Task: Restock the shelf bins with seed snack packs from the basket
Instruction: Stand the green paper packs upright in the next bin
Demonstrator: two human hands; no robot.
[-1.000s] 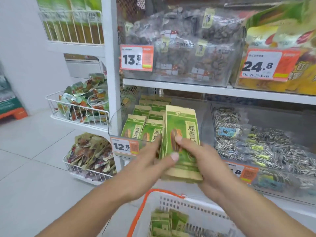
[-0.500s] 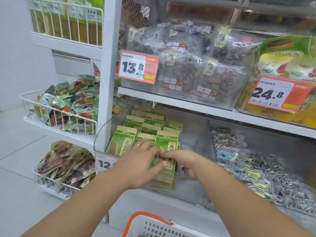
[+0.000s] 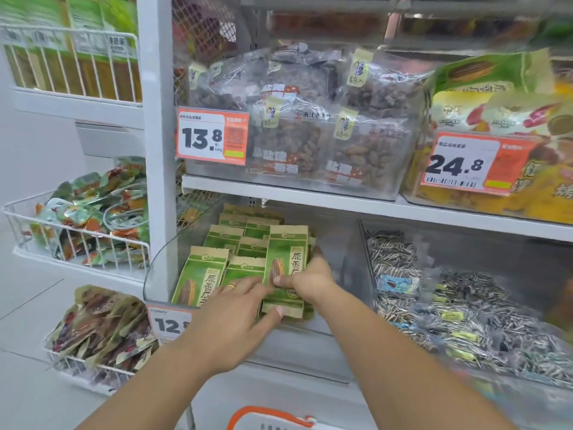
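The clear plastic bin [image 3: 335, 274] on the lower shelf holds rows of green seed snack packs [image 3: 217, 243] standing upright. My right hand [image 3: 310, 279] pinches a small stack of green packs [image 3: 286, 268] at the front of this bin, and my left hand [image 3: 235, 321] holds the stack from below with the thumb. The next bin [image 3: 465, 305] has striped sunflower seeds in clear bags. Only the orange rim of the white basket [image 3: 266, 418] shows below. White wire baskets [image 3: 77, 240] hang at the left, above a pale tile floor [image 3: 28, 305].
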